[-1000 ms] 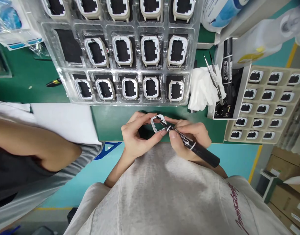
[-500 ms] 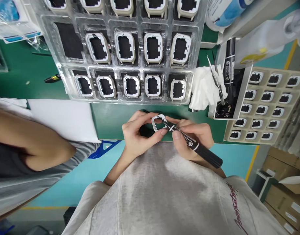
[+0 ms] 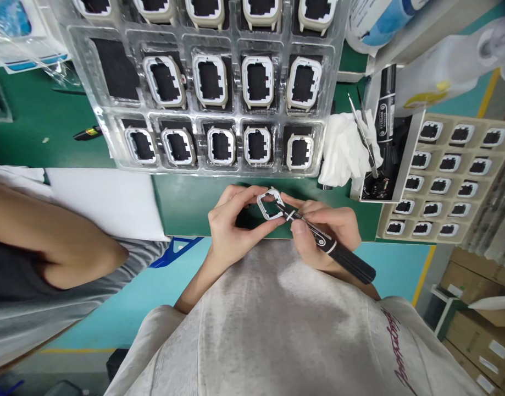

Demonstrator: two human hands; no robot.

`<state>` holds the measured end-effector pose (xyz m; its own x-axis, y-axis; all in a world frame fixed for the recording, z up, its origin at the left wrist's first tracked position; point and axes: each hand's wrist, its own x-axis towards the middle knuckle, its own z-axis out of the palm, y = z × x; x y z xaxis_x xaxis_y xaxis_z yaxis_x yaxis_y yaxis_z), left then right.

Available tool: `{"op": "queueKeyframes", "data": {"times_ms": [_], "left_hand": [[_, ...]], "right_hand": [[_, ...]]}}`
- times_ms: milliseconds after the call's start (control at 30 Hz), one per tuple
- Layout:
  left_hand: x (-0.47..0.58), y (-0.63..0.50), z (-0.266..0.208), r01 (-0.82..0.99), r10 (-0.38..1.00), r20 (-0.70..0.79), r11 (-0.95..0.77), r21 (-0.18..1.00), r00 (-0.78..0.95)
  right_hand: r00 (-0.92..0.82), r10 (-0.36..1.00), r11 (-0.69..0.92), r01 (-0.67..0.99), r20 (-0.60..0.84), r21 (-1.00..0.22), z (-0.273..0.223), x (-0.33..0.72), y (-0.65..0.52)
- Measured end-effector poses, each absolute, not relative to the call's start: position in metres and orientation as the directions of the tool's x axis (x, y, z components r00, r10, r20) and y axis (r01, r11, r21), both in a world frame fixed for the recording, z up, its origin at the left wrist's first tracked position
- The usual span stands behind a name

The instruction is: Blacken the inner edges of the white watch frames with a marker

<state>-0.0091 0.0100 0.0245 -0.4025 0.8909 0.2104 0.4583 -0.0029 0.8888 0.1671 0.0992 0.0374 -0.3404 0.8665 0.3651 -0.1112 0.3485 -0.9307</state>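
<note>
Between the thumb and fingers of my left hand [image 3: 236, 225] is a small white watch-case frame [image 3: 260, 208], tilted over the front edge of the green table. My right hand [image 3: 326, 228] grips a black marker pen [image 3: 332, 247] like a writing pen. The marker's tip reaches the right inner side of the frame; whether it touches cannot be made out. My right index finger extends close to the frame's upper right edge. Just beyond my hands lies a clear plastic tray [image 3: 190, 114] of similar frames, with one pocket at its left showing only a black pad.
To the right, a white box [image 3: 412, 154] holds another marker [image 3: 386, 110], with tweezers [image 3: 363, 132] and a crumpled white cloth [image 3: 345, 148] beside it. A beige tray [image 3: 439, 179] of frames lies further right. A co-worker's arm [image 3: 54, 225] is at the left, near white paper [image 3: 107, 201].
The frame has turned slightly in my left fingers and shifted a little to the right, with the left hand following. The marker stays in my right hand, nearly still.
</note>
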Motion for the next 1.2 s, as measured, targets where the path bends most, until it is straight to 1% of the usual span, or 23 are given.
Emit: {"op": "queueKeyframes", "data": {"times_ms": [133,300,433,533,700,867,933,1100,1200], "left_hand": [[-0.007,0.011,0.025,0.464,0.883,0.244,-0.034,0.885,-0.401],[-0.006,0.013,0.025,0.456,0.866,0.294,-0.087,0.886,-0.405],[-0.006,0.013,0.022,0.400,0.855,0.317,-0.143,0.905,-0.412],[-0.006,0.013,0.020,0.389,0.848,0.330,-0.162,0.907,-0.416],[-0.003,0.013,0.023,0.400,0.849,0.341,-0.171,0.900,-0.404],[-0.004,0.011,0.025,0.451,0.863,0.338,-0.149,0.880,-0.376],[-0.005,0.009,0.023,0.490,0.870,0.340,-0.136,0.861,-0.357],[-0.007,0.005,0.019,0.541,0.880,0.326,-0.096,0.835,-0.346],[-0.006,0.007,0.021,0.543,0.880,0.334,-0.108,0.833,-0.337]], "right_hand": [[-0.348,0.868,0.327,-0.133,0.353,-0.935,0.037,0.171,0.101],[-0.372,0.849,0.304,-0.236,0.375,-0.923,0.030,0.175,0.103],[-0.331,0.828,0.367,-0.292,0.453,-0.883,0.024,0.174,0.104],[-0.336,0.810,0.405,-0.274,0.481,-0.873,0.024,0.173,0.105],[-0.408,0.807,0.371,-0.212,0.427,-0.904,0.030,0.174,0.105],[-0.302,0.873,0.354,-0.149,0.384,-0.923,0.033,0.164,0.098],[-0.285,0.889,0.338,-0.121,0.359,-0.933,0.034,0.161,0.096],[-0.321,0.902,0.255,-0.143,0.289,-0.956,0.033,0.164,0.097],[-0.316,0.917,0.205,-0.149,0.243,-0.967,0.032,0.168,0.097]]}}
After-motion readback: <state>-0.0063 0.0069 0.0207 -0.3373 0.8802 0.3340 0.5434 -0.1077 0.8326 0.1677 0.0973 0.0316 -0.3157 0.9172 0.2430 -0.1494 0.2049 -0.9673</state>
